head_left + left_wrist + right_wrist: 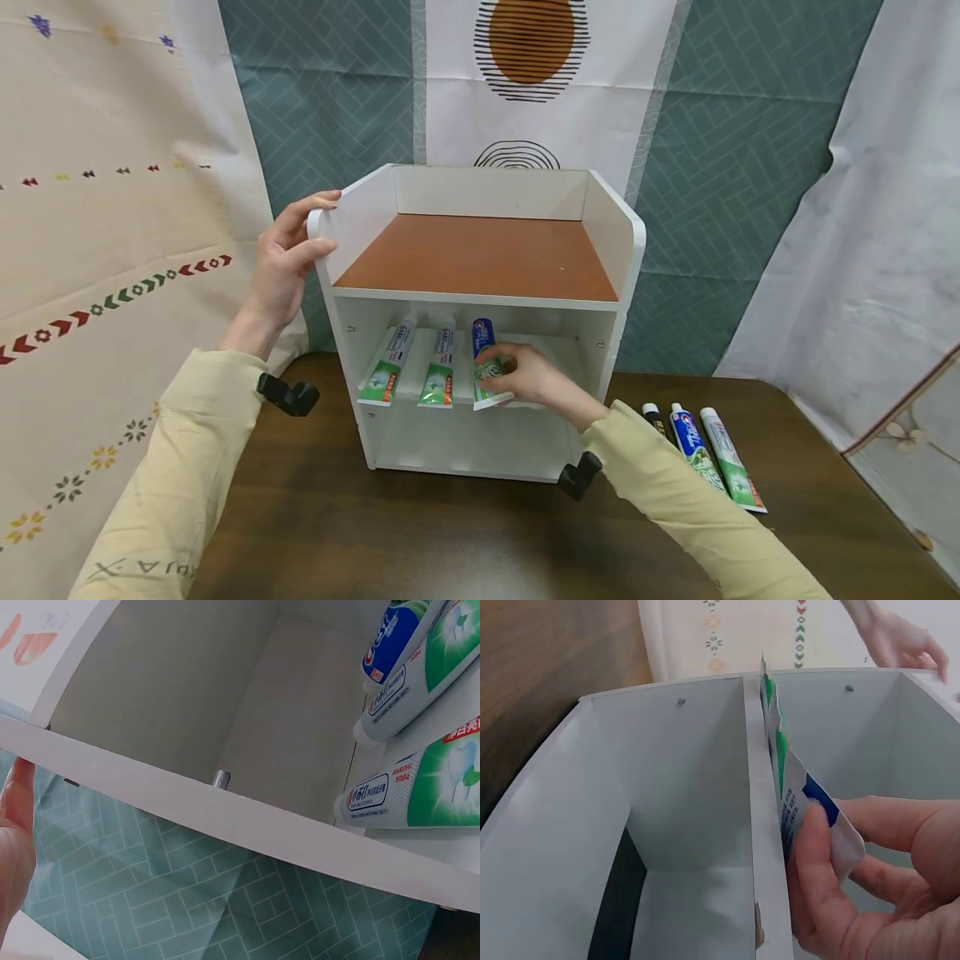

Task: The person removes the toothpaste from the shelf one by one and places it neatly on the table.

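My left hand [282, 258] grips the upper left side panel of a small white shelf unit [480, 297], thumb in front and fingers over the top. My right hand [528, 372] pinches the crimped end of a blue, white and green toothpaste tube [482, 335], which lies on the middle shelf board, cap toward the back. To its left on the same board lie two white and green toothpaste tubes, a middle one [439, 367] and a left one [390, 360]. In the right wrist view, my thumb and fingers [821, 870] hold the tube's flat end by the board edge.
On the brown table [420, 533], right of the shelf unit, lie a dark tube [652, 417], a blue and green tube [693, 446] and a white and green tube [731, 458]. The unit's top has a brown surface [480, 254] with raised sides. Fabric [337, 92] hangs behind.
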`<state>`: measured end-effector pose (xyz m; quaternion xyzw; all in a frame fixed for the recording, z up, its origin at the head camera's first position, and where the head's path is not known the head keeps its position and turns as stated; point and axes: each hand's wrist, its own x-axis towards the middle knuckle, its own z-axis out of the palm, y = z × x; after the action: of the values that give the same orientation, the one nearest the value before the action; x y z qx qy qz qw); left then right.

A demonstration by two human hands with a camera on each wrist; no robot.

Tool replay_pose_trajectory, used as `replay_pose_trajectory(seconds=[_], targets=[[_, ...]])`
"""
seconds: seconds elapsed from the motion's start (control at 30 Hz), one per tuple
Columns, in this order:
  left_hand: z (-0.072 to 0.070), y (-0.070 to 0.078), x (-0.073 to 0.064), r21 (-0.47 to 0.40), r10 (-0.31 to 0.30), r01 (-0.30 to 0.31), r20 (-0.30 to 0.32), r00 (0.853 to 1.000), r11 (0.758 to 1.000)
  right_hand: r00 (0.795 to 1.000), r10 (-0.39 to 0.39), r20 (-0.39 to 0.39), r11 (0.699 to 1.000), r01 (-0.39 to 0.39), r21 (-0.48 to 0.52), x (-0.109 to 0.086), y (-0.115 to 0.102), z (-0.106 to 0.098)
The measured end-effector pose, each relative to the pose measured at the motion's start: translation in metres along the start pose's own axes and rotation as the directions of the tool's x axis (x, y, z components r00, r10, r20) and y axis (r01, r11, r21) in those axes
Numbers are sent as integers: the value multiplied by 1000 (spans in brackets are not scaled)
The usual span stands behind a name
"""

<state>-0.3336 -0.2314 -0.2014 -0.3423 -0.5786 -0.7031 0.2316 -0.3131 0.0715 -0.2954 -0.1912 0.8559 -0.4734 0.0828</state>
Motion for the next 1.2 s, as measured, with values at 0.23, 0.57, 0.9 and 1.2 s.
replay_pose_trajectory(seconds=[0.23, 0.57, 0.9, 1.2], targets=[[1, -1, 0, 4, -2, 2, -6, 1000, 1000, 997, 68, 39, 988, -72, 133, -7, 3, -11], [0, -1, 0, 4, -4, 4, -3, 1000, 1000, 997, 11, 78, 977, -27, 210, -26, 13, -20], [2, 1, 0, -4, 0, 0, -9, 1000, 1000, 951, -134, 279, 957, 51, 284, -51, 23, -38], [4, 0, 0, 13, -1, 1, -18, 1000, 1000, 876, -199, 439, 966, 100, 237, -67, 33, -53]])
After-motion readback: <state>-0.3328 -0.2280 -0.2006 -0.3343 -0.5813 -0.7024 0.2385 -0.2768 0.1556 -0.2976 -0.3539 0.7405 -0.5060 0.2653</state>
